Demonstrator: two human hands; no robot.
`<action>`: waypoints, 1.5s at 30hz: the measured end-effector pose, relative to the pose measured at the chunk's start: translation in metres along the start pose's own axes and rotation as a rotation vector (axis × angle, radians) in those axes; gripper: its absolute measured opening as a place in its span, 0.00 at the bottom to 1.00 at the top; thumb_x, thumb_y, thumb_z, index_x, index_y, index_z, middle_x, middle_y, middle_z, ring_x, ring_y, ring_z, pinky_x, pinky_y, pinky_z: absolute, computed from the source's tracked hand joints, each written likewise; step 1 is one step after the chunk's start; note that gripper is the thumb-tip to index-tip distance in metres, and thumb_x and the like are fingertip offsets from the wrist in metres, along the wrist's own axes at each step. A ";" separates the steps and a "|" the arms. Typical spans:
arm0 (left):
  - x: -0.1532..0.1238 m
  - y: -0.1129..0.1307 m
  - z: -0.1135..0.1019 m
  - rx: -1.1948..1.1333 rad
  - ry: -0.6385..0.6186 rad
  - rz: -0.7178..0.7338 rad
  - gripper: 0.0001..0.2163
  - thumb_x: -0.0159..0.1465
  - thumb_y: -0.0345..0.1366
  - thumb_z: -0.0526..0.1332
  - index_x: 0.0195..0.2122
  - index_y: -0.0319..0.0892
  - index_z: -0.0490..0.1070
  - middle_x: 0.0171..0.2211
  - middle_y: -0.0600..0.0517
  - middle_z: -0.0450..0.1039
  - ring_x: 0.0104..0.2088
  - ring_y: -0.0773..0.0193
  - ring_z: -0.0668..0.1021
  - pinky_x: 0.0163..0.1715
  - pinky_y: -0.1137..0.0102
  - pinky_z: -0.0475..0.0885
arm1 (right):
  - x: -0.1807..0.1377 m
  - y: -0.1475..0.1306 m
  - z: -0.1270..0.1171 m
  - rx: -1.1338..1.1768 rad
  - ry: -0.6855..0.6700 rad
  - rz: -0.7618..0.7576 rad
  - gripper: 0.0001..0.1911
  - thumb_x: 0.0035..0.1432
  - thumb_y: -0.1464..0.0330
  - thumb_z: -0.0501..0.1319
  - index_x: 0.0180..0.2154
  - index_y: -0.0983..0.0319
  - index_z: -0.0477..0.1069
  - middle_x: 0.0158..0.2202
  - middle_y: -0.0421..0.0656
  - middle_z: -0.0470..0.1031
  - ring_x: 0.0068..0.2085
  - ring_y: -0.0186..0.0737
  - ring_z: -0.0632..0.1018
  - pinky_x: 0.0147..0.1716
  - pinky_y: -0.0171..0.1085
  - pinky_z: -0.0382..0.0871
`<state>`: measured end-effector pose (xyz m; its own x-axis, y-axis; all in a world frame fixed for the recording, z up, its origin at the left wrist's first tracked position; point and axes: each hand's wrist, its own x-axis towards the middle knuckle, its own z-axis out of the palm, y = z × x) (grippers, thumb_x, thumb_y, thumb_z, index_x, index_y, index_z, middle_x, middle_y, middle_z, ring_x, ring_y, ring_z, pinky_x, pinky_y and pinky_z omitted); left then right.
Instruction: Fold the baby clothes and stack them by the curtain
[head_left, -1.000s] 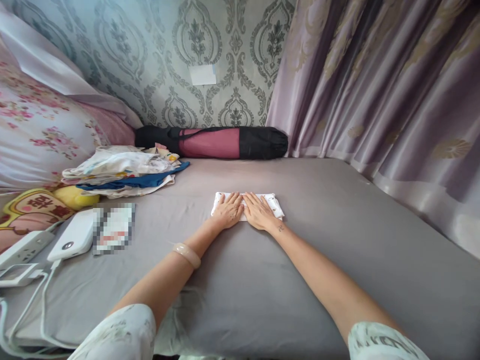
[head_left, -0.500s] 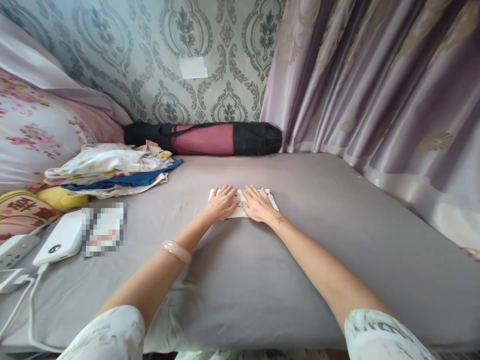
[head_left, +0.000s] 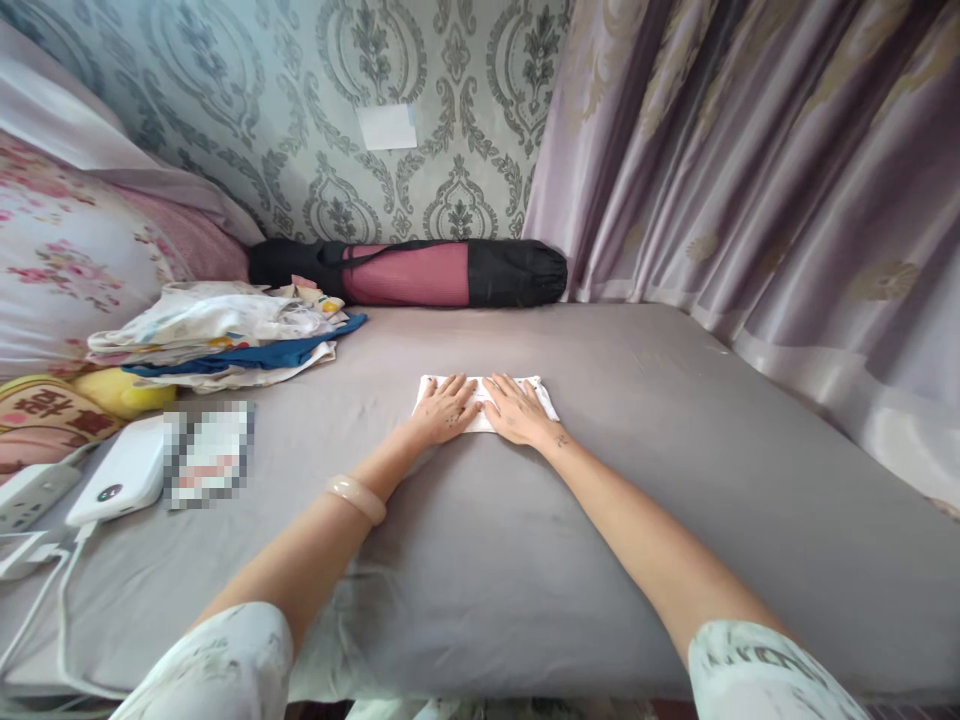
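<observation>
A small folded white cloth point(head_left: 480, 420) lies flat on the grey bed sheet point(head_left: 510, 560), in the middle of the view. My left hand point(head_left: 446, 410) rests palm down on its left half, fingers stretched out. On the right half lies my right hand point(head_left: 516, 410), also flat with its fingers spread. The two thumbs nearly meet over the cloth's centre. Dark marks show on the cloth, but most of its surface is hidden under my hands. A pale bangle point(head_left: 358, 498) circles my left forearm.
Folded clothes point(head_left: 225, 330) are stacked at the left, beside a yellow plush cushion point(head_left: 124, 392). A white power bank point(head_left: 124, 470), cables and a power strip point(head_left: 37, 490) lie nearer. A rolled mat in a bag point(head_left: 405, 275) lies along the wall; curtains point(head_left: 675, 160) hang right.
Both hands stay flat on the cloth, with only a very slight shift of the fingers. The view has tilted a little.
</observation>
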<state>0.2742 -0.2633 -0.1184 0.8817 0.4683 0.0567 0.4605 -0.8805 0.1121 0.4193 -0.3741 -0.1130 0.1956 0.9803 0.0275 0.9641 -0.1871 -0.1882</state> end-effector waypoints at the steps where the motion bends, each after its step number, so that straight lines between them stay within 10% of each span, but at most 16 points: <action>1: 0.000 -0.001 -0.002 0.001 0.009 0.010 0.27 0.70 0.49 0.41 0.65 0.40 0.54 0.67 0.40 0.52 0.66 0.48 0.56 0.63 0.48 0.49 | 0.000 0.001 -0.002 0.004 -0.015 -0.002 0.30 0.67 0.61 0.41 0.67 0.64 0.50 0.69 0.50 0.49 0.68 0.47 0.50 0.64 0.53 0.41; 30: -0.011 -0.026 0.010 -0.051 0.080 -0.150 0.26 0.70 0.47 0.43 0.64 0.39 0.58 0.66 0.42 0.56 0.67 0.49 0.54 0.63 0.52 0.54 | -0.011 0.036 0.006 -0.028 0.057 0.150 0.35 0.67 0.57 0.36 0.66 0.72 0.52 0.69 0.50 0.50 0.69 0.46 0.49 0.66 0.47 0.41; 45: -0.018 -0.045 0.022 -0.254 0.406 -0.190 0.20 0.68 0.40 0.46 0.54 0.39 0.69 0.56 0.44 0.70 0.63 0.54 0.64 0.62 0.59 0.60 | -0.010 0.032 0.000 -0.037 0.052 0.123 0.37 0.67 0.56 0.34 0.66 0.74 0.51 0.69 0.53 0.48 0.69 0.45 0.49 0.66 0.42 0.40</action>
<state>0.2397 -0.2335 -0.1462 0.6510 0.6532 0.3868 0.5250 -0.7554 0.3921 0.4482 -0.3896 -0.1189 0.3206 0.9455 0.0574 0.9381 -0.3085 -0.1571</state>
